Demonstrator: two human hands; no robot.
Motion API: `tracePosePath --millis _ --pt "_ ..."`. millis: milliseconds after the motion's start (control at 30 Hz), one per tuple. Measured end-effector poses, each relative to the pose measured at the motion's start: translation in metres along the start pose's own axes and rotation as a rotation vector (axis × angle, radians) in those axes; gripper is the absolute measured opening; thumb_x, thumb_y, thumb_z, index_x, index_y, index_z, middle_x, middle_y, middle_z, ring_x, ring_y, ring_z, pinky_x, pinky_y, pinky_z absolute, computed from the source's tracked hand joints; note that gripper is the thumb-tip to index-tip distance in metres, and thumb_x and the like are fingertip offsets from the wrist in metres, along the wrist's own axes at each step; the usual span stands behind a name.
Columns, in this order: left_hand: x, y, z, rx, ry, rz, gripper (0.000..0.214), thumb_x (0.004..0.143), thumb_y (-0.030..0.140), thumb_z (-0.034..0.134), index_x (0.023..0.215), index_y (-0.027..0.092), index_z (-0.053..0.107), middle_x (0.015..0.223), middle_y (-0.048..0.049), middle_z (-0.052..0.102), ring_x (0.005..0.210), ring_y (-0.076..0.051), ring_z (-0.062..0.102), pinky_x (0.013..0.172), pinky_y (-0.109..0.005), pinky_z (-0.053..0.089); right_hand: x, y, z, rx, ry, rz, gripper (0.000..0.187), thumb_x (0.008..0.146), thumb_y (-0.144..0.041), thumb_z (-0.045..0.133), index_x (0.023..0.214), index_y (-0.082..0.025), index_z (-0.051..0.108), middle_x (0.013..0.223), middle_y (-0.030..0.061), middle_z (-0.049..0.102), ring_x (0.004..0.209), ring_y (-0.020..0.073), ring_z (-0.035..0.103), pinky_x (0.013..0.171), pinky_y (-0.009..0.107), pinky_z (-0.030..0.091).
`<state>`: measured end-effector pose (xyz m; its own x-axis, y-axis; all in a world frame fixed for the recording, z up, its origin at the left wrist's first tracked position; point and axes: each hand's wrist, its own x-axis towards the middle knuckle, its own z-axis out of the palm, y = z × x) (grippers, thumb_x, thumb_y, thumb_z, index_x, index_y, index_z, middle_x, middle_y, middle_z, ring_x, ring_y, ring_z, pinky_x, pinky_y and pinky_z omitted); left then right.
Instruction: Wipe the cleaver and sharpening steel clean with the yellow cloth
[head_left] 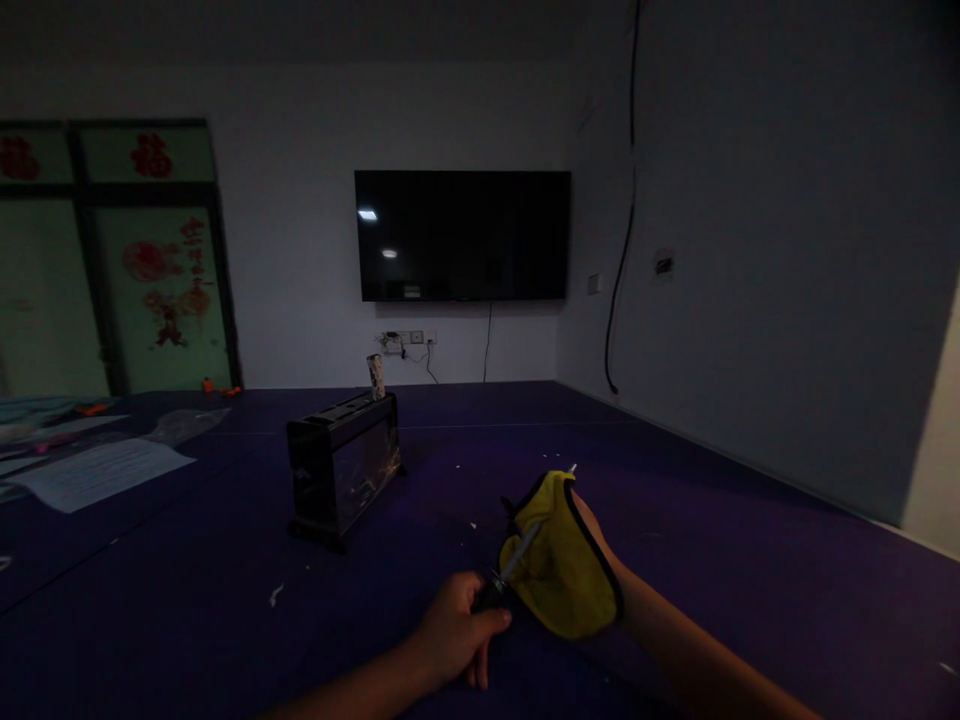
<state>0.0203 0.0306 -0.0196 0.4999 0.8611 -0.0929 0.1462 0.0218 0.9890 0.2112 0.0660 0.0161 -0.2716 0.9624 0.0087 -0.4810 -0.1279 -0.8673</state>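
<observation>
R hand [591, 522] mostly hidden behind yellow cloth [566, 580], pt of tool shaft [523, 553] too; glass door [45, 290] cut off L.

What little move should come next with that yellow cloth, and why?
I'd probably slide the yellow cloth gently along the grey shaft: the left hand grips the dark handle, while the right hand holds the cloth against the shaft.

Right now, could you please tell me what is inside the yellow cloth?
The grey shaft, its black handle in the left hand, runs into the cloth; a pale tip shows past the top edge. Everything between is covered, as is most of the right hand.
</observation>
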Motion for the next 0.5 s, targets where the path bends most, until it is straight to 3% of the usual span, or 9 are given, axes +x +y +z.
tracePosePath --millis 133,267,500 --pt "-0.0002 0.0018 0.0014 0.006 0.004 -0.007 0.034 0.069 0.039 0.055 0.089 0.014 0.041 0.037 0.0080 0.045 0.028 -0.010 0.044 0.031 -0.016 0.027 -0.0006 0.0019 0.0000 0.125 0.035 0.099 0.058 0.067 -0.071 0.033 0.060 -0.020 0.059 0.053 0.0044 0.057 0.048 0.0180 0.053 0.056 0.034 0.047" --pt "-0.0009 0.0038 0.0025 0.000 0.004 -0.010 0.033 0.069 0.039 0.055 0.087 0.015 0.041 0.037 0.0088 0.044 0.028 -0.010 0.043 0.031 -0.017 0.028 -0.0011 0.0039 -0.0028 0.107 -0.023 0.154 0.063 0.065 -0.075 0.029 0.064 -0.020 0.061 0.052 0.0047 0.055 0.050 0.0193 0.054 0.056 0.035 0.047" --pt "-0.0023 0.0058 0.0016 0.015 -0.011 0.011 0.033 0.069 0.041 0.054 0.086 0.015 0.041 0.036 0.0092 0.043 0.027 -0.010 0.043 0.030 -0.017 0.026 0.0022 0.0067 -0.0057 0.044 -0.006 0.082 0.062 0.067 -0.074 0.027 0.066 -0.021 0.060 0.051 0.0033 0.055 0.050 0.0197 0.055 0.055 0.036 0.047"
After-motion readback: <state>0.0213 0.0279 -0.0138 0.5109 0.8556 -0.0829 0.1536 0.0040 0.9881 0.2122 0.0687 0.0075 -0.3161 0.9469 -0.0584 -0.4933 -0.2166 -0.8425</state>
